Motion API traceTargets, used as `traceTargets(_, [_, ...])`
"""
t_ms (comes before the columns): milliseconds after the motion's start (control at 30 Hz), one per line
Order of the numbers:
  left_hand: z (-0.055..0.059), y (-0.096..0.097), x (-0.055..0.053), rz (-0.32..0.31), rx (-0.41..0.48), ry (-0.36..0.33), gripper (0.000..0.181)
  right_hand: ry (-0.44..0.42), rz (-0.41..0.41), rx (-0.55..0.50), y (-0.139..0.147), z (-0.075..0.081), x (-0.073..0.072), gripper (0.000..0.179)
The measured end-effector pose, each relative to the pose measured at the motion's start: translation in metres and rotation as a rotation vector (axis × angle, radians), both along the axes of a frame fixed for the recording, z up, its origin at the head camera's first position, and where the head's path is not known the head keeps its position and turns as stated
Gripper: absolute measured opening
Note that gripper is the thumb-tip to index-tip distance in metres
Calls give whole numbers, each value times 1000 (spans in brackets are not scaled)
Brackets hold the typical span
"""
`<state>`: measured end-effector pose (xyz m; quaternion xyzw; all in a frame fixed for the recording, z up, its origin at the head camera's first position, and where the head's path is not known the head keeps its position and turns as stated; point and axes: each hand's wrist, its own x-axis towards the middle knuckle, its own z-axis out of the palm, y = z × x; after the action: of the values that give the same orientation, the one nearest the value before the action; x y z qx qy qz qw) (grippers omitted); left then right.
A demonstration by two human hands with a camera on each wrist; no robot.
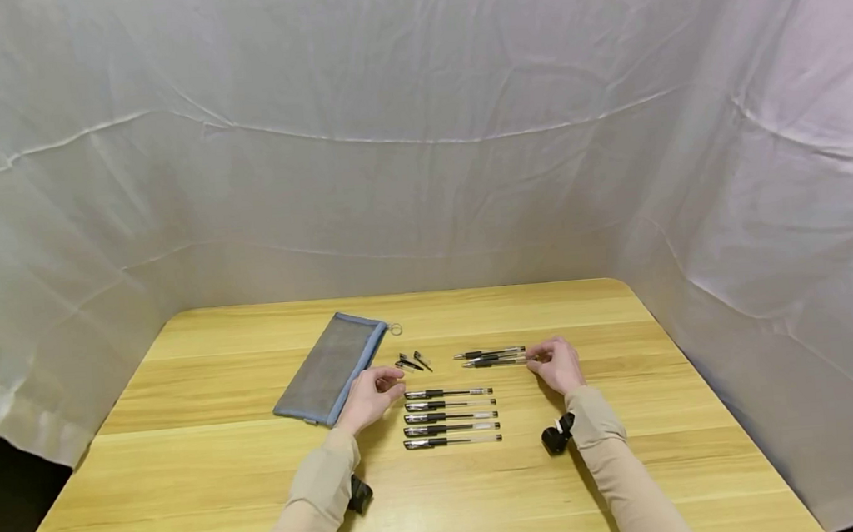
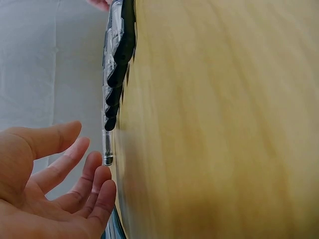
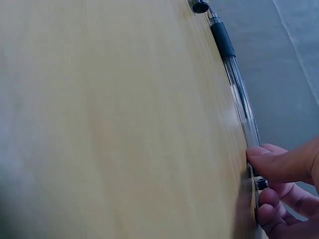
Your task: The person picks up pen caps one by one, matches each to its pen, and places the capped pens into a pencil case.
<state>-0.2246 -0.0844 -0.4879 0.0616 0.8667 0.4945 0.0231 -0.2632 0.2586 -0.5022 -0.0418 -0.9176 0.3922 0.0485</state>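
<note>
My right hand (image 1: pixel 557 366) is at the right of a small group of uncapped pens (image 1: pixel 490 363) with black grips. In the right wrist view, its thumb and fingers (image 3: pixel 269 162) pinch the clear rear end of an uncapped gel pen (image 3: pixel 239 94) lying along the table. My left hand (image 1: pixel 369 397) hovers beside the capped ends of several gel pens (image 1: pixel 446 417) laid in a parallel column. The left wrist view shows that hand (image 2: pixel 60 184) with loosely bent fingers and nothing between them. Beyond its fingertips lie a few loose black pen caps (image 1: pixel 413 362).
A grey mesh zip pouch (image 1: pixel 329 370) with blue edging lies left of the pens, close by the left forearm. A ring (image 1: pixel 396 329) hangs off its upper right corner. Pale cloth (image 1: pixel 419 175) surrounds the wooden table (image 1: pixel 209 467) at the back and sides.
</note>
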Motion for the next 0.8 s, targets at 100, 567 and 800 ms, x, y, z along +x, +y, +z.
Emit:
traceTargets(100, [0, 0, 0, -1, -8, -1, 22, 3, 24, 18, 1, 0, -1, 12])
traceTargets(567, [-2, 0, -1, 3, 13, -8, 21, 35, 133, 60, 9, -4, -2, 9])
traceTargets(800, [-2, 1, -2, 7, 14, -15, 21, 70, 134, 30, 10, -3, 3, 9])
